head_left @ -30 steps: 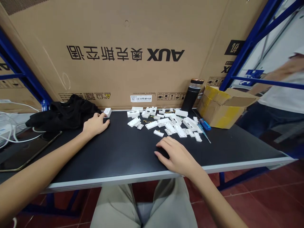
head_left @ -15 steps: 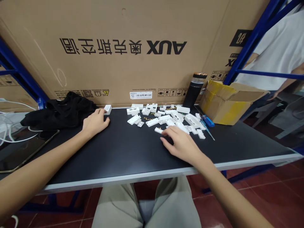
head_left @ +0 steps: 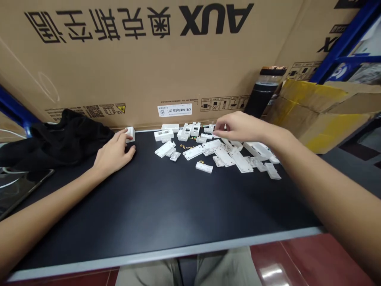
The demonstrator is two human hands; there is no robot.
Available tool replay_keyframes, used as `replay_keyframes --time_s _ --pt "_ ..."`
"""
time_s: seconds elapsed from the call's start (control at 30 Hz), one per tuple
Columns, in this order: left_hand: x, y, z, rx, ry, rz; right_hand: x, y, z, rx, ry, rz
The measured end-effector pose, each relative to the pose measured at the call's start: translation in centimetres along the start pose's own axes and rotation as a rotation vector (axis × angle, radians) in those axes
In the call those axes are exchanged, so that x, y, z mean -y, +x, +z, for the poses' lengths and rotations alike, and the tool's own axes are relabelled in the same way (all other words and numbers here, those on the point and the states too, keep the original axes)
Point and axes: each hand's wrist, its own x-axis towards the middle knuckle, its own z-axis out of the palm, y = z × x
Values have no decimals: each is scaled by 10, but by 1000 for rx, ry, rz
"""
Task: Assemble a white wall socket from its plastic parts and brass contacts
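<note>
My left hand [head_left: 114, 154] lies on the table's left part, fingers stretched out and thumb apart. Its fingertips touch a small white plastic block [head_left: 131, 134] without wrapping round it. My right hand [head_left: 239, 128] reaches over the back of a spread of white plastic housings, its fingers bent and the tips close together at a small white part. Whether they grip it I cannot make out. Below lie flat white covers [head_left: 193, 152] and a small white piece with brass metal on it [head_left: 204, 167]. Tiny brass pieces [head_left: 186, 147] are scattered between the housings.
A large cardboard carton [head_left: 125, 79] stands along the back. At the right are a black flask [head_left: 261, 97] and an opened box with yellow tape [head_left: 318, 115]. Black cloth [head_left: 62, 139] and a dark phone-like slab [head_left: 26, 190] lie at the left.
My right hand has moved away from the small brass-fitted piece to the back of the white parts. My left hand stays at the white block. The view has moved closer and tilted down.
</note>
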Motion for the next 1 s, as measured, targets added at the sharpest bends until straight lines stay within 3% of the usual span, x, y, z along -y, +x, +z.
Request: replay_keyframes --time_s 0.13,0.3,0.4,0.53,0.7,1.0 --pt "-24 3 5 -155 -79 218 -20 7 10 -47 -134 92" --pt "-63 36 26 -119 -152 388 -18 -7 31 -57 -319 119" --pt "-72 59 38 -29 -202 431 -17 -12 31 -31 -305 147" --pt "-69 72 46 -2 -330 444 -16 -13 27 34 -278 196" --pt "-67 69 40 24 -435 328 -10 -13 23 76 -251 206" --pt "-73 62 34 55 -412 316 -8 -12 25 87 -225 158"
